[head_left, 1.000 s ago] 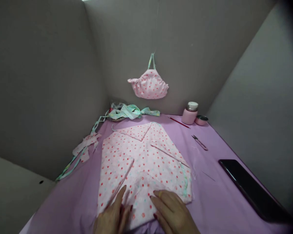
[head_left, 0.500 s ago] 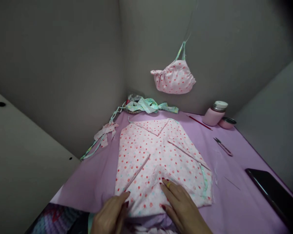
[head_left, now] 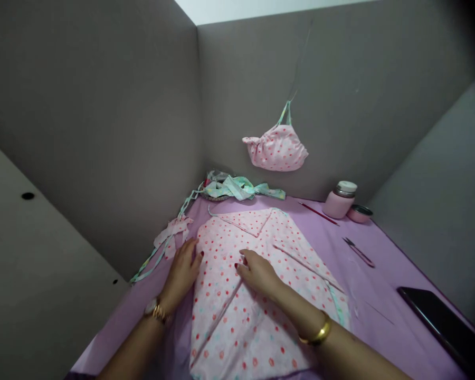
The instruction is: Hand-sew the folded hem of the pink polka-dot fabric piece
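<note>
A white-pink dotted cloth piece [head_left: 229, 316] lies spread before me, with slanting stitched folds and a pale green edging on its right side. At its upper left edge rests my left hand [head_left: 183, 272], fingers loosely apart and touching the border. My right hand [head_left: 259, 272] is over the middle of the cloth near a slanting fold, thumb and fingers apart, fingertips on or just above the fabric. Neither hand visibly grips anything. Dotted fabric scraps [head_left: 172, 232] lie just beyond my left hand.
The table has a purple cloth [head_left: 364, 338]. To the right are a red pencil [head_left: 320, 214], a pink jar [head_left: 339, 203], a small pink bowl [head_left: 360, 213], thread snips [head_left: 359, 253] and a black phone [head_left: 435, 327]. Green fabric strips [head_left: 241, 187] lie behind; a dotted pouch-like piece [head_left: 279, 150] hangs at the wall.
Both hands have moved forward from the cloth's near edge, the left to its upper left border, the right to its middle. The cloth's near part now lies flatter. The view has tilted up.
</note>
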Tool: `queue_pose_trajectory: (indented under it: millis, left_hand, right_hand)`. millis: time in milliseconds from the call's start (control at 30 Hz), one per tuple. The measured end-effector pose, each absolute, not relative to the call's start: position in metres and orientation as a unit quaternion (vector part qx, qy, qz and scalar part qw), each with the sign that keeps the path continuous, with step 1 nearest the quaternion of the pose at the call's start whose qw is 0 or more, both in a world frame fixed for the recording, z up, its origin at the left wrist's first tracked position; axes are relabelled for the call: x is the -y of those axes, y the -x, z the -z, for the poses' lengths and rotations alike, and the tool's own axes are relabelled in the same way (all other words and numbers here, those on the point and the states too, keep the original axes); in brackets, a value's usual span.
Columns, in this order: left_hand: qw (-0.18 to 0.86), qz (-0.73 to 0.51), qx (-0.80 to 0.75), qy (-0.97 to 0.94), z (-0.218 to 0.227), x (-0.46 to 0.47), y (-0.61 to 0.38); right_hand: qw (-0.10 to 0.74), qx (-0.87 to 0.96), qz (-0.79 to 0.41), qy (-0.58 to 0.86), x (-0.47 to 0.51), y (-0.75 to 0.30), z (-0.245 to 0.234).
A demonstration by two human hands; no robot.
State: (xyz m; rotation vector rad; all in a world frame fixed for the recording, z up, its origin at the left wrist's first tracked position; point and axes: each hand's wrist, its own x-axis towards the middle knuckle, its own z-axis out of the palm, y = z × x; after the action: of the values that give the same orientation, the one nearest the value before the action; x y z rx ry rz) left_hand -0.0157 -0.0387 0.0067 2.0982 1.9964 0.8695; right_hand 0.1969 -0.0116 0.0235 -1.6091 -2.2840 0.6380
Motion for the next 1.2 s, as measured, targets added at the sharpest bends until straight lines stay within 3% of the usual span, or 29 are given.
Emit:
queue_pose_trajectory:
  millis: [333,600,800,967,1067,1200]
  left_hand:
    - [0.073,-0.213,-0.621,-0.751,-0.008,-0.053,0.047]
    - [0.102,-0.213,-0.731,-0.640,-0.020,0.031,0.033]
    - [0.170,-0.181,-0.764,-0.596,-0.014,0.090,0.004]
    - [0.186,-0.203,-0.740,-0.613,-0.014,0.095,-0.005]
    - [0.153,-0.223,-0.738,-0.617,-0.014,0.110,-0.006]
    - [0.030,-0.242,-0.654,-0.716,0.006,0.150,-0.011]
  right_hand:
    - [0.111,0.791,-0.220,0.559,0.007,-0.176,-0.016]
    - [0.152,0.842,-0.146,0.497,0.023,-0.177,-0.023]
    - [0.040,0.897,-0.140,0.418,0.030,-0.171,-0.002]
    - [0.046,0.897,-0.129,0.420,0.030,-0.171,0.008]
    - [0.056,0.891,-0.129,0.432,0.035,-0.172,0.002]
    - [0.070,0.898,-0.142,0.410,0.049,-0.172,-0.004]
